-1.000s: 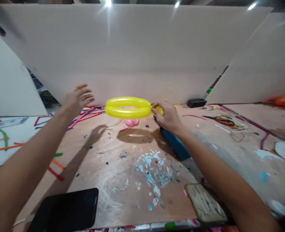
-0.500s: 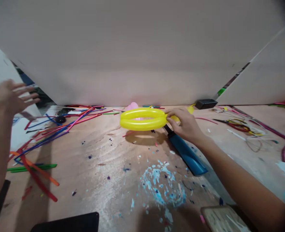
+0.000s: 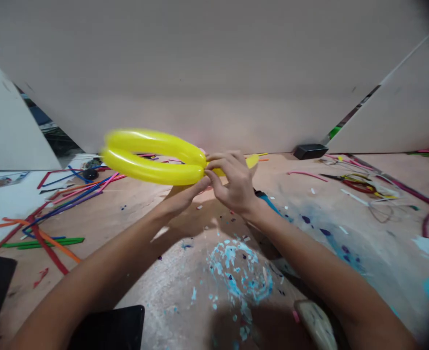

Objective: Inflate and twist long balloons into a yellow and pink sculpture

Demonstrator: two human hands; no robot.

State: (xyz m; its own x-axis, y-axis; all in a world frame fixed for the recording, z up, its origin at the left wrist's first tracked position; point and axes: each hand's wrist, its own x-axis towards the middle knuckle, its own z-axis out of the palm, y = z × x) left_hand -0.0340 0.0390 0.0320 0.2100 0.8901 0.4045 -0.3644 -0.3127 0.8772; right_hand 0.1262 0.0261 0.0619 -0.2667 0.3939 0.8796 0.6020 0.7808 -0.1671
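A long yellow balloon (image 3: 152,156), folded into a loop, hangs above the wooden table (image 3: 134,253) at the centre. My right hand (image 3: 232,182) grips it where the two strands meet, fingers closed round the twist. My left hand (image 3: 185,194) comes up from below and pinches the same spot beside the right hand. A short yellow tail (image 3: 251,161) pokes out past my right fingers. The loop tilts up towards the left and is a little blurred.
Several uninflated balloons (image 3: 64,201) in red, blue, green and orange lie at the left. A blue pump (image 3: 268,201) shows behind my right wrist. A black box (image 3: 310,151) stands at the back wall, a black phone (image 3: 112,328) at the front edge. Wires and scraps (image 3: 360,187) lie right.
My left hand has come in from the far left and taken hold of the balloon at the twist. The loop has swung leftwards and lifted, and the pink balloon is now hidden.
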